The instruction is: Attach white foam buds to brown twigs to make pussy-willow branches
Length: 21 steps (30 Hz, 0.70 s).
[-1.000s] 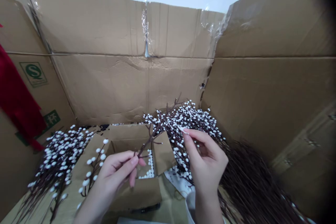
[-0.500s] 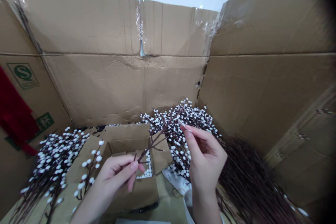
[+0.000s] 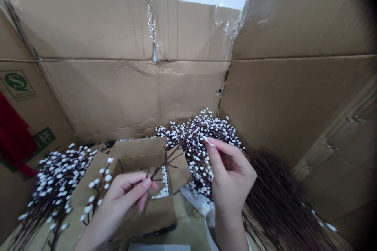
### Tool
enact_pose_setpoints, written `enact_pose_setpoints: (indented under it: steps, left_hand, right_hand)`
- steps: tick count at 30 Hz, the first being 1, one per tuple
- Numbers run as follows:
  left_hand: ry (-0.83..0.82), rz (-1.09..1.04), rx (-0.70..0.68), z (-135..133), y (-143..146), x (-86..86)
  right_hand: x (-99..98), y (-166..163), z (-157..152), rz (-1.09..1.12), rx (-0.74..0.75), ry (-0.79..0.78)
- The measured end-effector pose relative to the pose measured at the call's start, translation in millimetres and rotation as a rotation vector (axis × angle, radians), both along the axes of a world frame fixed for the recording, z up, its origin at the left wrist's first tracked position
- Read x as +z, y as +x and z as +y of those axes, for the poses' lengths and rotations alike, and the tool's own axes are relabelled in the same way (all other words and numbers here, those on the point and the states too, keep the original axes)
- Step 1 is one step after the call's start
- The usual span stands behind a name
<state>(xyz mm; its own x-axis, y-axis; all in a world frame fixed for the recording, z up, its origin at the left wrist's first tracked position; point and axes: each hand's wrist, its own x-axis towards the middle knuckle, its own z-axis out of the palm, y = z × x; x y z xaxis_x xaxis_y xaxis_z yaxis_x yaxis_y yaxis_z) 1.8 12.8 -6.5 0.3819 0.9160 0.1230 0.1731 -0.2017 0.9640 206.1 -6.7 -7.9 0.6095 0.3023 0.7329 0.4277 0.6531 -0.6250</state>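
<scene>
My left hand (image 3: 127, 191) pinches the base of a thin brown bare twig (image 3: 173, 151) between thumb and fingers, and the twig slants up to the right. My right hand (image 3: 231, 172) is raised beside the twig's upper part, fingers curled, with the forefinger tip pinched near a side shoot; what it holds is too small to make out. Below the hands stands a small open cardboard box (image 3: 141, 160) with white beads (image 3: 164, 188) inside. A short stem with white buds (image 3: 97, 192) lies left of my left hand.
Tall cardboard walls (image 3: 118, 86) enclose the workspace. A pile of white-budded branches (image 3: 53, 180) lies at the left, another pile (image 3: 206, 137) behind my right hand, and a heap of bare brown twigs (image 3: 279, 200) at the right. Red cloth (image 3: 11, 133) hangs at the left edge.
The view has drifted right and slightly down. My left hand keeps its pinch on the twig, which has lowered a little; my right hand has shifted slightly along it.
</scene>
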Motion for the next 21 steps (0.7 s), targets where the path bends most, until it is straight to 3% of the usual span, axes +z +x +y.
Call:
enact_pose_setpoints:
  steps: [8, 16, 21]
  left_hand:
    - [-0.093, -0.097, 0.09, -3.5, -1.9, 3.0]
    - [-0.107, -0.121, 0.077, -4.5, -2.5, 0.7]
    - [-0.142, -0.116, 0.112, -3.6, -3.0, -1.1]
  right_hand:
    - [-0.8, 3.3, 9.3, -0.037, 0.037, -0.14]
    - [2.8, -2.0, 1.7, 0.06, 0.079, -0.024]
    - [5.7, -2.8, 0.1, 0.014, 0.118, -0.069]
